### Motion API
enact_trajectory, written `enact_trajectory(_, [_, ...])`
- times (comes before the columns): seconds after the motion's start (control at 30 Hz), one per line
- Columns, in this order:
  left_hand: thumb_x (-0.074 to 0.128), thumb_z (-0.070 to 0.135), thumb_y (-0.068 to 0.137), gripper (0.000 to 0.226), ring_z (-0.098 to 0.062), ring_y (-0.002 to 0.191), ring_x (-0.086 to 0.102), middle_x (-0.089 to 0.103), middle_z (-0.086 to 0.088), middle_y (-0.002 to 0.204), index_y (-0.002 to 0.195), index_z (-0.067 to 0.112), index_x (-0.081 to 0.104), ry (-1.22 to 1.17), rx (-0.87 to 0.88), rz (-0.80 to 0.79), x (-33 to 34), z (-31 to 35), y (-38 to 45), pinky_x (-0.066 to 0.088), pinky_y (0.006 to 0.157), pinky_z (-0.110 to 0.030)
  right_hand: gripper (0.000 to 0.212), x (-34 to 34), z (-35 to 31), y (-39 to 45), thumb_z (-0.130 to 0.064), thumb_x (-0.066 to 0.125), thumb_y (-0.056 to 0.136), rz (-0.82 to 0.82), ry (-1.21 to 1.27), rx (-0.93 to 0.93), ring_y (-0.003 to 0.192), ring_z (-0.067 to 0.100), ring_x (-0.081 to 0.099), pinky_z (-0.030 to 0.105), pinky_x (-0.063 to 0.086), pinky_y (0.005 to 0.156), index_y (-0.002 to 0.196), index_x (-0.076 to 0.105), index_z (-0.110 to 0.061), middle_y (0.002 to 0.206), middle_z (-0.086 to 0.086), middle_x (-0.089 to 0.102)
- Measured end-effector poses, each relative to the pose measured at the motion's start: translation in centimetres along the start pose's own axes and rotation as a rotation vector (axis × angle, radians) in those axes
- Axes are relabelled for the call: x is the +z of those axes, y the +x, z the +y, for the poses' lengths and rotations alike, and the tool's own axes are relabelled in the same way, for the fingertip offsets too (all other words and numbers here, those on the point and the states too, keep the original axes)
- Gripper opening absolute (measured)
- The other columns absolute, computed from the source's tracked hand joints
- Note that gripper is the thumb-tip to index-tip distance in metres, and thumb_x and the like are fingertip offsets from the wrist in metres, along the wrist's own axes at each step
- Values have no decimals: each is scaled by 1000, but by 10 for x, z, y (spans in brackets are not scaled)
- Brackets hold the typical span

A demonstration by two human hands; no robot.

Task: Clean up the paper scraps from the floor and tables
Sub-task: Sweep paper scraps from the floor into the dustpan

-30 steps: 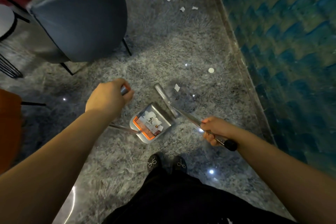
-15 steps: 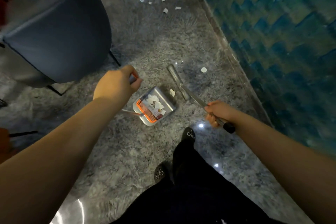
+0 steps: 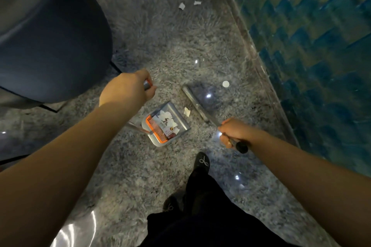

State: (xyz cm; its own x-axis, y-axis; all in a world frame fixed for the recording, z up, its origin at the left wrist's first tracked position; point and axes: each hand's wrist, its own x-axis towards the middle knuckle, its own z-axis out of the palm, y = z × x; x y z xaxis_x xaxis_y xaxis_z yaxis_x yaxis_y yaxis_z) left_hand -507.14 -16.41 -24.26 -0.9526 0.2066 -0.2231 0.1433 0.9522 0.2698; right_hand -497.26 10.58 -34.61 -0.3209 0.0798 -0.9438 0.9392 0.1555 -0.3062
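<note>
Item: sweeping step, floor. Left hand (image 3: 125, 90), fingers curled round the upright handle of the dustpan (image 3: 166, 124); the pan sits on the floor (image 3: 180, 50) just below and to the right of those fingers, mouth toward the broom. Right hand (image 3: 233, 131), fingers wrapped round the broom (image 3: 195, 104) handle near its black end; the broom head lies on the floor up and to the left of them, just beside the pan's mouth. Scraps: several white ones already in the pan; one scrap (image 3: 187, 111) between broom head and pan lip; a loose scatter (image 3: 181, 5) well beyond both hands, past the chair (image 3: 50, 36); a round white bit (image 3: 225, 84) near the broom head's far side. Advice, as judged: keep the pan lip pressed flat, draw the broom in one short low stroke toward the left fingers so the scrap slides in rather than under, then step forward for the far scatter.
</note>
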Motion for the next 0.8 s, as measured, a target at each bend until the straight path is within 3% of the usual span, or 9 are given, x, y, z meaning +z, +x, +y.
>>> enact_trajectory(0.2, [60,46,87,17,-25,66,53,50,4,67,88,29,58,22,-14,26,5,-5,17,39,57,-31,19,1,-19,2,-5,38,99,-138,0,111,29,10,37,15,32,34,82,41,-11,52,7,40])
enact_trajectory(0.33, [59,49,86,16,-25,69,58,58,3,71,86,34,54,4,-49,0,5,-5,21,44,56,-32,11,-12,-31,-5,-11,38,103,-260,161,180,34,7,36,14,30,33,94,44,-11,52,3,40])
enact_trajectory(0.43, [59,50,86,15,-26,71,60,64,-1,76,85,36,54,-18,-72,-12,-1,-7,24,50,59,-35,12,-18,-33,-12,-8,37,102,-251,159,168,34,7,35,13,29,34,96,45,-14,56,4,40])
enact_trajectory(0.63, [65,45,84,17,-26,72,59,62,-2,73,86,29,61,-96,-17,33,-22,-2,51,46,61,-34,13,-36,-44,-24,-6,37,102,-193,222,89,33,9,33,14,29,38,93,38,-15,59,7,34])
enact_trajectory(0.8, [68,44,83,16,-22,70,58,61,0,71,83,29,62,-130,50,19,-27,11,74,44,59,-31,20,-55,-60,-28,-2,36,100,-114,277,15,31,10,32,14,29,37,86,35,-17,48,5,39])
